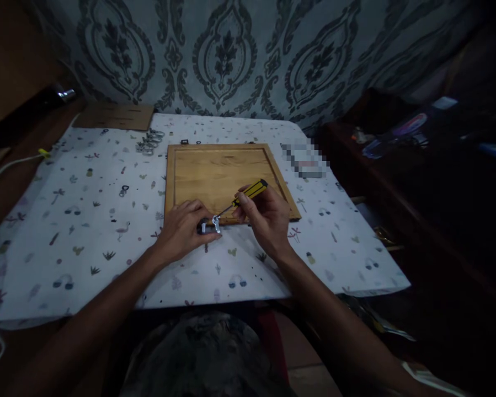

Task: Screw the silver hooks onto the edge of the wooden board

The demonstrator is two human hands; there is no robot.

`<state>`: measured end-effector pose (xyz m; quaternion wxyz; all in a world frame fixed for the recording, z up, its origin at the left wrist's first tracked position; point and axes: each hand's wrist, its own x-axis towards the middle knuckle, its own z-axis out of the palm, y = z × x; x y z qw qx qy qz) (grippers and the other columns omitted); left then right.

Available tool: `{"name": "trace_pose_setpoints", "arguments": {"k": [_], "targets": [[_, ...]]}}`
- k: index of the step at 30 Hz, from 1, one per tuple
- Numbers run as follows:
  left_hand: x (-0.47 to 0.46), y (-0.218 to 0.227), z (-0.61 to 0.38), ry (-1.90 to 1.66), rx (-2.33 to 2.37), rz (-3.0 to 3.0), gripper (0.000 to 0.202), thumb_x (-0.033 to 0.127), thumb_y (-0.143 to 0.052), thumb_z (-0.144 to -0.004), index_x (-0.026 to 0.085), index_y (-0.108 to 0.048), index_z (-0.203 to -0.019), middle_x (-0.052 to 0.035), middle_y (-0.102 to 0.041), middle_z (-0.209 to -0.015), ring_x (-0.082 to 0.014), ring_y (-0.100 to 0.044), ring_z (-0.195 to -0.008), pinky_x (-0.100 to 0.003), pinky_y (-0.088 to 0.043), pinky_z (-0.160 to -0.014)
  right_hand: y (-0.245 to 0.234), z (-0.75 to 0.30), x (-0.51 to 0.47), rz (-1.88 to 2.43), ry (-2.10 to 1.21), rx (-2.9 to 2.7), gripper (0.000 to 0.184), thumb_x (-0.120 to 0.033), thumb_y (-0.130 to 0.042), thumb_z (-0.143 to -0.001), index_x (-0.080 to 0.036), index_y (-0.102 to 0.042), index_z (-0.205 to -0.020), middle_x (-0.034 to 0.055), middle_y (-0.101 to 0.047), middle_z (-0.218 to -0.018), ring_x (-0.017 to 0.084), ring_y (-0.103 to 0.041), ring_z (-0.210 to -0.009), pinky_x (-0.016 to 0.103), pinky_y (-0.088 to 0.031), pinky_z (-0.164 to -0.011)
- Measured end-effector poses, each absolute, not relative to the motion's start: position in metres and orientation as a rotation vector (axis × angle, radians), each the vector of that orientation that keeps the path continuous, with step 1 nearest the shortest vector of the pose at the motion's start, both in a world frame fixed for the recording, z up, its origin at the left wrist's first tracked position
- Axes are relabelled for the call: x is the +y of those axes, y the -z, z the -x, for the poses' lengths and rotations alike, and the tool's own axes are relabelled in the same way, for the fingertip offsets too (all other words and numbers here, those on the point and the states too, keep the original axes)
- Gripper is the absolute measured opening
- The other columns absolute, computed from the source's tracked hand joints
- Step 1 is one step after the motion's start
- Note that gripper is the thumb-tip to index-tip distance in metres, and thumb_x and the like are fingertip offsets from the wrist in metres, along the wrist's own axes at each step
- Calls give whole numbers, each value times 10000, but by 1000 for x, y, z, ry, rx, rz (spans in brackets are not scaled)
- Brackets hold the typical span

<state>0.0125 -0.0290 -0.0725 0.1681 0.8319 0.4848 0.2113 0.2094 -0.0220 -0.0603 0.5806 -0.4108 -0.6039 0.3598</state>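
My left hand [185, 227] rests near the front edge of a framed wooden panel [214, 173], its thumb and fingers closed around a small shiny metal clamp [216, 223]. Part of the clamp is hidden by the fingers. In my right hand [270, 218] is a screwdriver [251, 191] with a yellow and black handle, tilted down to the left. Its thin shaft reaches to the top of the clamp; whether the tip sits in a screw is too small to tell. The panel lies flat on the table beneath both hands.
A patterned white cloth covers the table [119, 264]. Several metal clamps [148, 143] lie at the back left beside a flat cardboard piece [113, 117]. A blurred-out item [305, 158] lies right of the panel. A white cable [8, 165] runs along the left, and a bottle [396, 135] lies at right.
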Motion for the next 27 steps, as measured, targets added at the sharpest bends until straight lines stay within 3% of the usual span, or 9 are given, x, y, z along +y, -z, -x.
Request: {"name": "trace_pose_setpoints", "arguments": {"k": [6, 10, 18, 24, 27], "targets": [[-29, 74, -12, -596, 1379, -2359, 320, 467, -799, -833, 234, -723, -1039, -25, -659, -1010, -233, -608, -960, -366, -449, -829, 53, -209, -27, 1030, -613, -1670, 170, -366, -680, -927, -219, -603, -887, -11, -623, -753, 132, -634, -606, 266, -518, -553], [-29, 77, -11, -620, 1372, -2368, 316, 487, -775, -851, 234, -725, -1032, -27, -654, -1006, -236, -609, -969, -370, -451, -842, 43, -208, -27, 1057, -526, -1838, 228, -347, -681, -923, -222, -542, -793, -11, -606, -722, 143, -616, -634, 271, -491, -574], [-29, 76, -12, -617, 1363, -2382, 282, 444, -802, -826, 227, -709, -981, -38, -665, -1030, -253, -622, -999, -382, -463, -848, 39, -204, -23, 1095, -867, -1636, 357, -463, -780, -826, -240, -502, -807, -46, -591, -690, 127, -597, -535, 258, -497, -481], [-31, 72, -12, -623, 1367, -2353, 255, 408, -815, -824, 210, -696, -933, -45, -666, -1024, -265, -627, -1002, -406, -461, -859, 34, -205, -28, 966, -995, -1638, 394, -535, -710, -873, -241, -599, -1110, -40, -643, -768, 126, -670, -595, 265, -573, -576], [-31, 74, -12, -637, 1362, -2354, 259, 416, -817, -820, 209, -692, -914, -43, -669, -1024, -265, -628, -1012, -405, -461, -862, 33, -203, -30, 1011, -966, -1628, 375, -568, -711, -857, -210, -628, -929, -50, -611, -655, 113, -630, -509, 237, -524, -492]]}}
